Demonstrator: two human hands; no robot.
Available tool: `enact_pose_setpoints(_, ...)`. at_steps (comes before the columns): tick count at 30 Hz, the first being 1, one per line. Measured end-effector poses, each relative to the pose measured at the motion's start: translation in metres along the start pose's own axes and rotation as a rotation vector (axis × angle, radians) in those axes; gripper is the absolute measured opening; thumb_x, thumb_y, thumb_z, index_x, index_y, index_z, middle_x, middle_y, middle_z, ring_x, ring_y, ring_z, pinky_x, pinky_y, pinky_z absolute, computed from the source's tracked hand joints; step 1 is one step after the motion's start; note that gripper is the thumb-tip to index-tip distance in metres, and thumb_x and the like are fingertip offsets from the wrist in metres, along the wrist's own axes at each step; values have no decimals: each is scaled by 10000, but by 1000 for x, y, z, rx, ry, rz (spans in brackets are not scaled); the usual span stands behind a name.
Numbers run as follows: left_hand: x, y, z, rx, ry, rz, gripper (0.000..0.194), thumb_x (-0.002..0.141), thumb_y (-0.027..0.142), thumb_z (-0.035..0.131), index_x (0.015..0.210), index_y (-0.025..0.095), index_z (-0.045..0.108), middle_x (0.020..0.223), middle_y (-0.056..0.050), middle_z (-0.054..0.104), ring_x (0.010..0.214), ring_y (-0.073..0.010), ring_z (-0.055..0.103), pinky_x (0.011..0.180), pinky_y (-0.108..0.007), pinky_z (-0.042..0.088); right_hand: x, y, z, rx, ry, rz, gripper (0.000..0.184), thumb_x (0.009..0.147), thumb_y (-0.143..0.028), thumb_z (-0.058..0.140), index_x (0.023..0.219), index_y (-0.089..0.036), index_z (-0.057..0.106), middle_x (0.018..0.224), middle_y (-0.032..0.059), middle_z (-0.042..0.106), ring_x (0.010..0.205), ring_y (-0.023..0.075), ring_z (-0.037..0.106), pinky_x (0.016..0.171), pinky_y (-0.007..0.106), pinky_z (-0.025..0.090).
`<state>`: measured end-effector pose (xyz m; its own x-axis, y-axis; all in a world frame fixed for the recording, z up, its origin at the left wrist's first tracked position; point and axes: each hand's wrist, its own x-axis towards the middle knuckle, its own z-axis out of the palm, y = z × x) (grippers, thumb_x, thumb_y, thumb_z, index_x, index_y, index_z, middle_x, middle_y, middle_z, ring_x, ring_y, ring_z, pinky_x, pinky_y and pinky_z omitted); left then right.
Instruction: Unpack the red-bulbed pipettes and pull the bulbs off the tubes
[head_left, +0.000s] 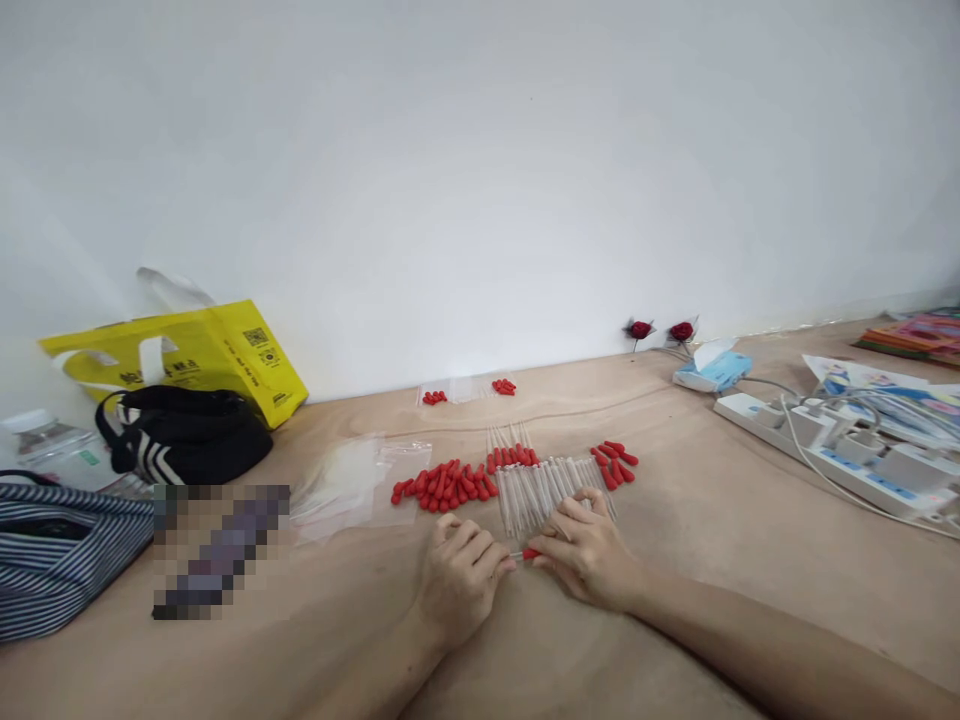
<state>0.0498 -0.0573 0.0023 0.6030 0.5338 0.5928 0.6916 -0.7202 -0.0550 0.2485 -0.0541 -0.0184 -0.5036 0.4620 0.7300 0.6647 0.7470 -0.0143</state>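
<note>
My left hand (459, 575) is closed with its fingertips on a thin clear dropper tube (517, 556). My right hand (589, 555) pinches a red rubber bulb (531, 553) at the tube's right end; whether the tube sits inside it is hidden. Just beyond the hands lies a row of clear dropper tubes (544, 492), side by side. Behind that row, several droppers with red bulbs (513, 456) point their thin ends away from me. Loose red bulbs (446, 487) are heaped at the left, and a smaller group of red bulbs (616, 464) lies at the right.
Clear plastic bags (341, 482) lie left of the heap. Near the wall are small packets with red bulbs (505, 387). A power strip (817, 445), tissue pack (714, 372) and cables are at the right. A yellow bag (210, 350) and black pouch (199, 435) stand at the left.
</note>
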Motion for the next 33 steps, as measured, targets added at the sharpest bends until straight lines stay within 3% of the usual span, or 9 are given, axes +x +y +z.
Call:
enact_pose_setpoints(9, -1, -3, 1, 16, -1, 39, 240, 849, 240, 422, 655, 200, 560, 595, 7, 589, 635, -139, 477, 717, -348, 291, -4, -1, -2, 63, 41, 16, 135, 803, -245, 499, 761, -233, 627, 624, -16, 565, 632, 115, 418, 748, 344, 237)
enact_pose_setpoints(12, -7, -12, 2, 32, 28, -22, 235, 847, 220, 413, 659, 196, 553, 594, 0, 576, 634, -145, 477, 674, -324, 297, -11, 9, -7, 56, 65, 73, 145, 800, -210, 487, 781, -230, 630, 651, -6, 574, 645, 124, 436, 753, 348, 248)
enact_pose_setpoints(16, -12, -23, 0, -73, 47, -201, 237, 861, 214, 363, 720, 188, 550, 648, -17, 581, 634, -152, 483, 618, -296, 328, -13, 33, -10, -2, 136, 258, 159, 814, -243, 490, 854, -235, 644, 753, 20, 593, 712, 140, 485, 756, 340, 262)
enact_pose_setpoints(19, 2, -26, -1, -272, 43, -348, 225, 863, 215, 332, 801, 187, 546, 752, -31, 601, 730, -160, 525, 691, -303, 389, -2, 57, -8, -65, 131, 420, 198, 824, -314, 473, 870, -249, 655, 788, 32, 610, 771, 160, 508, 767, 344, 262)
enact_pose_setpoints(22, 32, -26, 1, -502, -13, -541, 174, 828, 215, 375, 840, 180, 545, 824, -34, 620, 795, -155, 566, 723, -289, 434, 18, 87, -5, -133, 3, 683, 217, 798, -359, 477, 834, -255, 664, 801, 32, 639, 838, 198, 522, 789, 371, 252)
enact_pose_setpoints(26, 74, -25, 16, -640, -270, -826, 138, 739, 152, 461, 835, 148, 559, 763, -22, 646, 668, -113, 602, 608, -211, 455, 39, 124, -2, -113, -230, 1026, 211, 748, -367, 491, 801, -260, 666, 800, 16, 666, 876, 214, 547, 807, 378, 266)
enact_pose_setpoints(33, 106, -19, 50, -506, -445, -875, 167, 575, 129, 590, 740, 151, 578, 454, 39, 575, 528, -133, 587, 476, -193, 382, 28, 155, -5, -157, -264, 1200, 236, 695, -363, 520, 823, -233, 671, 767, 50, 669, 829, 242, 577, 779, 394, 310)
